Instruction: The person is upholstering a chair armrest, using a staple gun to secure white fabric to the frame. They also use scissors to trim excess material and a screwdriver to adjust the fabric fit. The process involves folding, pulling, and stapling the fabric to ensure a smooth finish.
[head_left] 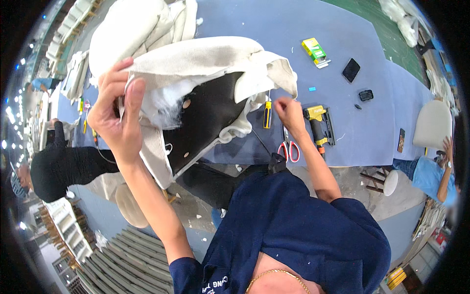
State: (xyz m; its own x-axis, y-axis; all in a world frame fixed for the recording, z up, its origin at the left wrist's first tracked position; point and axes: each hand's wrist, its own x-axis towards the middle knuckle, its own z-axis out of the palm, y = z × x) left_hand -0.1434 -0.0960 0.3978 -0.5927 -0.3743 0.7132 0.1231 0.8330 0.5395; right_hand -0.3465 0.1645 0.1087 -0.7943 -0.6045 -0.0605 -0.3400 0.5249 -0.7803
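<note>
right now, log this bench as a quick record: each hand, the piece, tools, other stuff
left hand: pinching the edge of a cream cover
right hand: fingers curled, beside a yellow-and-black screwdriver; grip unclear
piece: white stuffing and a dark panel show under the cover
tools: red-handled scissors, yellow-and-black staple gun
other: dark phone, green-and-yellow box
surface: blue-grey tabletop

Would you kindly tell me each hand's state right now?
Left hand: closed, pinching the edge of the cream fabric.
Right hand: fingers curled near the yellow screwdriver; whether it holds anything cannot be told.
</note>
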